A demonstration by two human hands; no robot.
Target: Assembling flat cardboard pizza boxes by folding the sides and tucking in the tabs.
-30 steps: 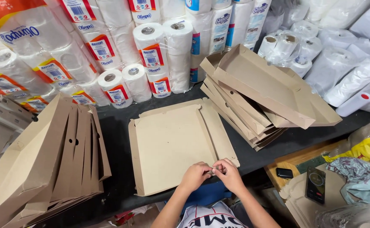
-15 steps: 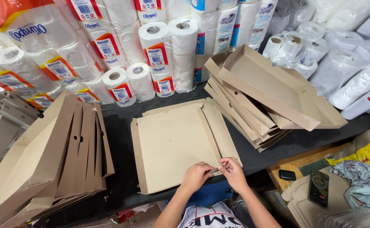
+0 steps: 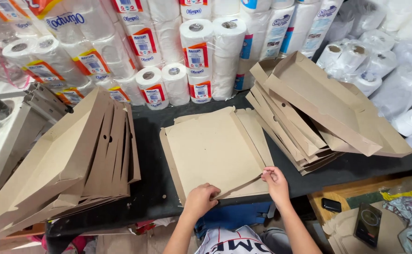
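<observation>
A flat brown cardboard box blank [image 3: 215, 150] lies on the black table [image 3: 152, 188] in front of me. My left hand [image 3: 201, 198] presses down on its near edge with fingers curled over the cardboard. My right hand [image 3: 275, 181] pinches the lifted near-right flap of the same blank between thumb and fingers. Under the top sheet lie more flat blanks, their edges showing at the right.
A leaning stack of folded cardboard boxes [image 3: 69, 160] fills the left of the table. Another pile of folded box trays [image 3: 318, 113] sits at the right. Wrapped paper rolls [image 3: 187, 51] line the back. A phone [image 3: 368, 225] lies on a lower surface at the right.
My hands have spread apart along the near edge of the blank; the right hand has lifted the near-right flap. The view has shifted slightly.
</observation>
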